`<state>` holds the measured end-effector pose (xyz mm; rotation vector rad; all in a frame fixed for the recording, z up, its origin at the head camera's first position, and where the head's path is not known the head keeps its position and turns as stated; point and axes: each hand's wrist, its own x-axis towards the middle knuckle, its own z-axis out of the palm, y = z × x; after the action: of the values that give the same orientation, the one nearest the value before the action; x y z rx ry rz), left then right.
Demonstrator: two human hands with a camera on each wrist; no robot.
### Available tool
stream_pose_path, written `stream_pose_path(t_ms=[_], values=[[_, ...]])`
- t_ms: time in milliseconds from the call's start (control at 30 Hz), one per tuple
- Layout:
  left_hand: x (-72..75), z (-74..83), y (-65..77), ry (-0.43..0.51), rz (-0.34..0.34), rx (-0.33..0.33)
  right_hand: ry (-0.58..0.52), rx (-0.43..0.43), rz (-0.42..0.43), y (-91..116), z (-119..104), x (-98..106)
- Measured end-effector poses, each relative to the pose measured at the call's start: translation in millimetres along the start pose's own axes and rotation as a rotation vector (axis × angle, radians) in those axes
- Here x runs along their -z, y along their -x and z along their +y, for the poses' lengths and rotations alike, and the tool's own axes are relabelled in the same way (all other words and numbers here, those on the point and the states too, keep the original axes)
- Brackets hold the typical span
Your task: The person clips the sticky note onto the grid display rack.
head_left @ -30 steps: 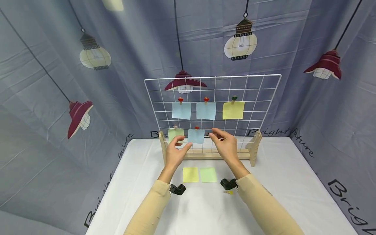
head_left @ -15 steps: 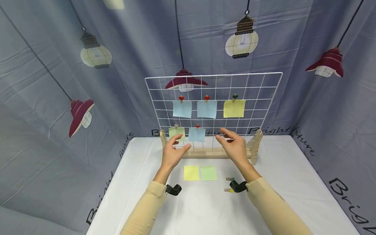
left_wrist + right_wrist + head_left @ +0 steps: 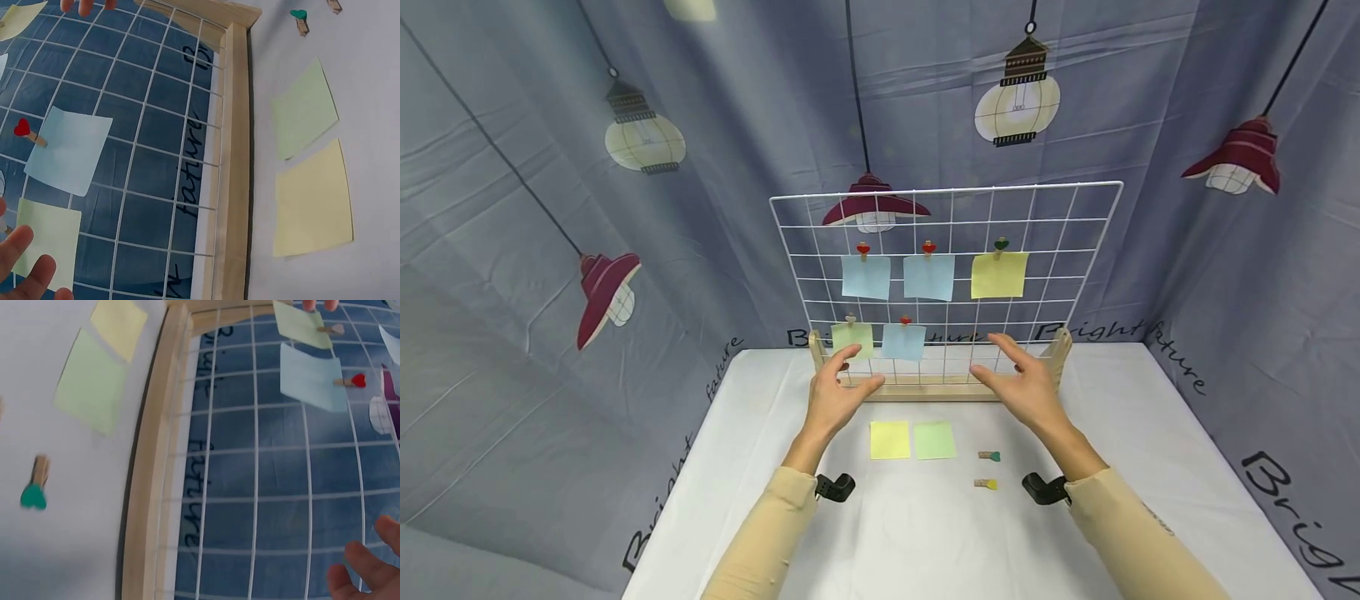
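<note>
Five notes (image 3: 928, 277) are clipped to the wire grid (image 3: 951, 191), pinning seemingly unfinished, both hands (image 3: 836, 395) (image 3: 1027, 392) are held empty and unclenched, and a loose note (image 3: 890, 440) should presumably be fetched next

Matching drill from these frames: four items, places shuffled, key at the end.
1. Hung yellow note
2. Hung green note
3. Loose yellow note
4. Yellow clip

A. Table, left of the loose green note
B. Grid, lower row, left
C. Table, right of both loose notes
D. Grid, upper row, right

Pairs: 1-D, 2-B, 3-A, 4-C
</note>
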<state>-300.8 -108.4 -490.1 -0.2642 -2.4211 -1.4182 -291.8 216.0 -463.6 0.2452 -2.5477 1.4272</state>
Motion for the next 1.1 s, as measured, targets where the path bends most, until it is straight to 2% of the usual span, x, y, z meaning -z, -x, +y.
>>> stream_pose_path(t_ms=[233,467,800,1100], values=[[5.7,-0.9,1.5,-0.093,-0.033,0.028,0.134,-0.033,-0.022,10.9,13.9,20.2],[7.2,-7.8,5.3,-0.070,-0.066,0.064,0.185,-0.065,-0.019,21.2,24.0,31.1],[0.8,-25.1,14.3,0.004,-0.059,0.076,0.167,-0.061,-0.002,32.8,37.6,28.9],[-9.0,-41.4,24.4,-0.005,-0.071,0.113,0.141,-0.081,-0.008,37.3,42.9,24.7]])
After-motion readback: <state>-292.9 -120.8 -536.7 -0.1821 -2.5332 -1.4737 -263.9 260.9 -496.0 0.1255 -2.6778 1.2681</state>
